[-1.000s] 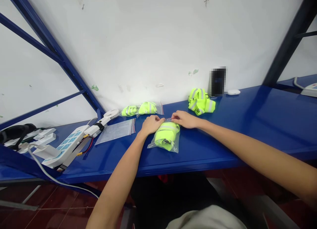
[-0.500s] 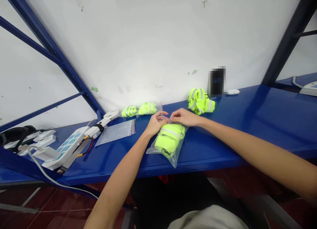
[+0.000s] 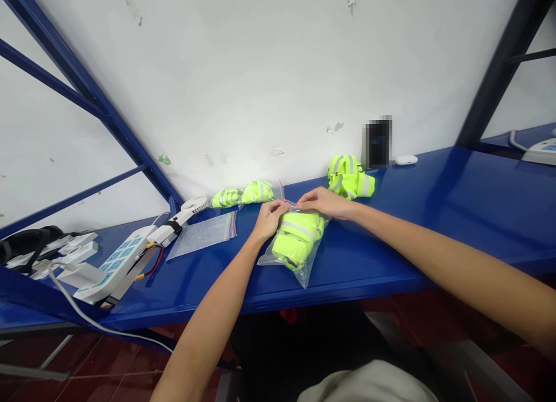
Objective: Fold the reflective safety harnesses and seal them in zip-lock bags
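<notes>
A clear zip bag [image 3: 304,274] lies on the blue table near its front edge, its top pointing toward the wall. Inside it is a rolled neon-yellow reflective strap bundle [image 3: 297,240] with silver stripes. My left hand [image 3: 270,216] pinches the left part of the bag's red-lined top. Close beside it, my right hand [image 3: 321,201] pinches the same top edge further right. The fingertips cover part of the seal, so I cannot see whether it is closed. Behind my right hand sits a loose neon-yellow strap bundle [image 3: 351,179], outside any bag.
Two bagged yellow bundles [image 3: 257,192] rest against the wall. Flat zip bags [image 3: 203,235] lie left of my left hand, near a white fan [image 3: 194,204] and a power strip [image 3: 117,266]. A white case [image 3: 406,160] and a blurred dark object [image 3: 377,142] stand back right.
My left fingers have gone from partly spread to pinched together on the bag's top edge. My right hand stays at the same edge. The whole view has shifted slightly.
</notes>
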### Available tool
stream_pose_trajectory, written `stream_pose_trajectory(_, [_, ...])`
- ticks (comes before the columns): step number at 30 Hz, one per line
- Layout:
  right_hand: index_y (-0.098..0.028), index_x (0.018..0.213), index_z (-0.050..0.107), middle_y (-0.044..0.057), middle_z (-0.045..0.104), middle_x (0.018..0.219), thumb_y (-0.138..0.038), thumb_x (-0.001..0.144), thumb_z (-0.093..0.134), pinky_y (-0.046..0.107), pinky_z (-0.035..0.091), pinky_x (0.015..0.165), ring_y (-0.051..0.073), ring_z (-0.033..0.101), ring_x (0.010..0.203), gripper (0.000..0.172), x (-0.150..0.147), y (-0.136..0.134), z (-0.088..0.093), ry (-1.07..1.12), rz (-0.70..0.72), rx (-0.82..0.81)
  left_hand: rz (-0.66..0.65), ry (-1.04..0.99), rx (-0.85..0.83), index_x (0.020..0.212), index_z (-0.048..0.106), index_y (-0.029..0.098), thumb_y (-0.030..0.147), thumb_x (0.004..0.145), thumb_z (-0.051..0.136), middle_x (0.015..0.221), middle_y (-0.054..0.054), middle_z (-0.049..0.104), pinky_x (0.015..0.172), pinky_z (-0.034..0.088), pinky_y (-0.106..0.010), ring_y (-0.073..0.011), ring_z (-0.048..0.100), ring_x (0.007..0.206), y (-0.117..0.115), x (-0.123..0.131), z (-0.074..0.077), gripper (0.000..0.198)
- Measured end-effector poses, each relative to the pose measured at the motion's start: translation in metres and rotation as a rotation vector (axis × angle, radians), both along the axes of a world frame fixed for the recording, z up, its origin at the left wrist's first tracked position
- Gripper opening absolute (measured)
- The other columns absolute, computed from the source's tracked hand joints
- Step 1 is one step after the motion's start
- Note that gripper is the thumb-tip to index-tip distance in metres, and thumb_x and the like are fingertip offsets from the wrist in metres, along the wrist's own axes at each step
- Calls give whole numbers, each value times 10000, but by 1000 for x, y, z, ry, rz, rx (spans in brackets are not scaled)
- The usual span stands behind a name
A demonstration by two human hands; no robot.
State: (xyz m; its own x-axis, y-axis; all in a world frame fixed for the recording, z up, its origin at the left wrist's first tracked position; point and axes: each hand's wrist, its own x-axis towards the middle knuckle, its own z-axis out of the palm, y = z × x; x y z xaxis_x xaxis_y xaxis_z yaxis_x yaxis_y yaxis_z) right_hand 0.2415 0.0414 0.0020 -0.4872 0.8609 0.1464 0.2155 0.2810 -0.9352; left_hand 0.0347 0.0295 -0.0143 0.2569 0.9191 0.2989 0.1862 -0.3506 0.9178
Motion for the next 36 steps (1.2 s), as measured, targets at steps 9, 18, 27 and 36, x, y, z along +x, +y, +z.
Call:
stream_pose_trajectory(9, [-140,792,727,-13,596,643,-391,761,647,243,335,565,100,453,589,266,0,1,-4,-80,116,76,-98,50,-22,672,643,126,411,781,649,617,16,534,584,290,-243,-95,412,595,-2,-2,3,305])
stream_pose_trajectory(18, [-144,811,778,50,725,768,-391,626,810,279,456,691,150,593,697,310,0,3,-9,101,60,-167,-79,21,-35,721,689,118,423,760,682,672,-10,615,608,327,-245,-108,467,623,2,-3,-1,307])
stream_pose_trajectory(27, [-127,815,771,39,697,718,-350,695,751,257,427,642,129,547,657,254,-1,-2,-3,24,16,-82,-80,20,-29,737,701,118,420,760,683,699,-21,644,619,348,-246,-116,498,636,1,-2,-2,303])
stream_pose_trajectory(36, [-143,790,726,-5,621,690,-356,745,630,237,361,591,111,476,629,238,-5,-2,-8,-164,22,72,-144,38,-75,748,698,114,368,722,726,702,-26,656,630,381,-246,-120,534,643,0,-2,-4,258])
